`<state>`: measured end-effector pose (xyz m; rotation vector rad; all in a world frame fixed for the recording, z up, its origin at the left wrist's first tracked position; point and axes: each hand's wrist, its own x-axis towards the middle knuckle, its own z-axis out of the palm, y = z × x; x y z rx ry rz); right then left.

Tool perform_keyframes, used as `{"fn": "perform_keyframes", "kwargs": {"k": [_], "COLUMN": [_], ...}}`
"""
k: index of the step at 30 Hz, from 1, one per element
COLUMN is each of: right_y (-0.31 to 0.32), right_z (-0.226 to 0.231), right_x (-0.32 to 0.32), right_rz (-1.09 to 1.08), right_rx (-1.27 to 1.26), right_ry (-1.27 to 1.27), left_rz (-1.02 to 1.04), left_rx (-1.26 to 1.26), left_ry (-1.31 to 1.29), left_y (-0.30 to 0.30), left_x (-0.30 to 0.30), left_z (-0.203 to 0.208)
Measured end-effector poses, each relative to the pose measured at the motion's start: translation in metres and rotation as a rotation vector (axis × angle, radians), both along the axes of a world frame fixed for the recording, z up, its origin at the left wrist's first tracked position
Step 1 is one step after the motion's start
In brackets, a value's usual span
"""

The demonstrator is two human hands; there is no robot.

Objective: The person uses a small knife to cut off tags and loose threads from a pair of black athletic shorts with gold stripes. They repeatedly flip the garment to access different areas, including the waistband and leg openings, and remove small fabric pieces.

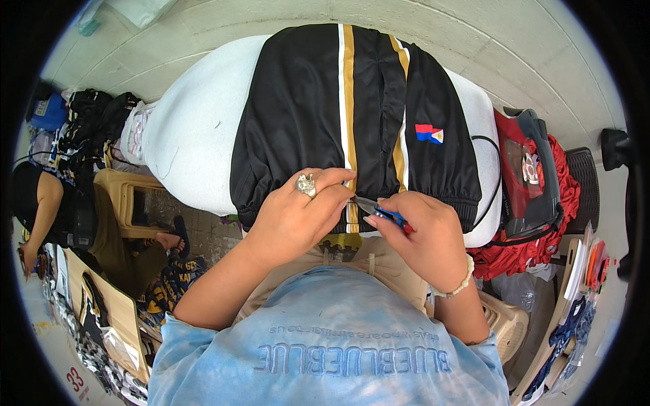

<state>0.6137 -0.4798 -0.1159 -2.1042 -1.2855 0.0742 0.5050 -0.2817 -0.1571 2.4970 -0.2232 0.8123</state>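
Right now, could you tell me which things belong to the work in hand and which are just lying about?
In hand: black satin garment with gold and white stripes, small blue-handled snips, left hand, right hand, white padded board.

Lying about: red cloth pile, beige plastic stool, stacked packets.

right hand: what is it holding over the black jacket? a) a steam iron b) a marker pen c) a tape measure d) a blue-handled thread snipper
d: the right hand grips a small blue-handled snipper, its metal tip at the gold stripe of the black jacket beside the left hand.
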Motion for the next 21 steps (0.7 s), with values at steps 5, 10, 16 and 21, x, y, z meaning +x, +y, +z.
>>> {"fn": "perform_keyframes", "kwargs": {"k": [5,10,16,21], "right_y": [-0.001,-0.030,-0.056,-0.061], "right_z": [-0.001,0.005,-0.010,-0.018], "right_x": [0.002,0.020,0.046,0.053], "right_rz": [0.005,-0.054,-0.169,-0.121], "right_rx": [0.025,0.079,0.462,0.533], "right_ry": [0.052,0.450,0.784,0.870], "left_rz": [-0.020,0.089,0.588,0.710], "left_rx": [-0.096,-0.240,-0.400,-0.486], "left_ry": [0.021,-0.023,-0.192,-0.199], "left_y": [0.001,0.029,0.103,0.137], "left_x": [-0.001,-0.013,-0.054,-0.085], "left_z": [0.003,0.020,0.033,0.029]}}
